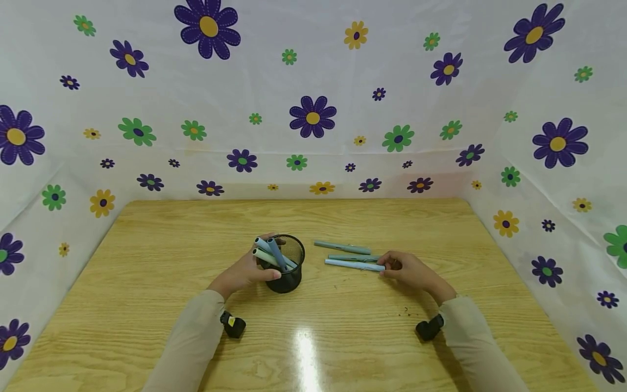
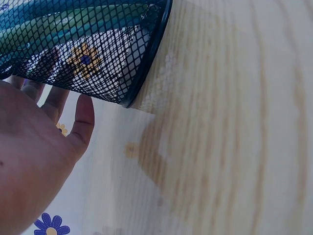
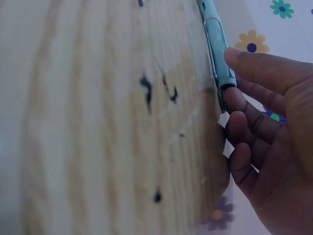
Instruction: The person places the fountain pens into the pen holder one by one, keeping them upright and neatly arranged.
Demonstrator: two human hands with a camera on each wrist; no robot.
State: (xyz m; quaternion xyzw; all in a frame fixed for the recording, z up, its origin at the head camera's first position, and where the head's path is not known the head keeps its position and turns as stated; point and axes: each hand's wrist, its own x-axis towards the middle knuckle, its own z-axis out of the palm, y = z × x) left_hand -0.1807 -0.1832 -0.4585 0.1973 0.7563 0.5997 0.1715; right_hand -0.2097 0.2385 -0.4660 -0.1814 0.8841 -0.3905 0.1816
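Observation:
A black mesh pen cup [image 1: 284, 283] stands upright on the table, with several pens [image 1: 277, 253] in blue and pale green leaning inside it. My left hand [image 1: 239, 275] grips the cup from the left, thumb in front and fingers behind. In the left wrist view, fingers lie against the mesh [image 2: 105, 73]. Right of the cup lie three pens side by side. The nearest is a light blue pen [image 1: 354, 265], and my right hand [image 1: 411, 270] pinches its right end. The right wrist view shows its wire clip and the thumb [image 3: 239, 59] on its barrel.
A greenish pen [image 1: 350, 257] lies just behind the light blue one, and a teal pen [image 1: 341, 247] farther back. Small dark marks [image 3: 146, 93] dot the wooden table [image 1: 196, 234]. Flower-printed white cloth [image 1: 264, 109] walls the back and sides.

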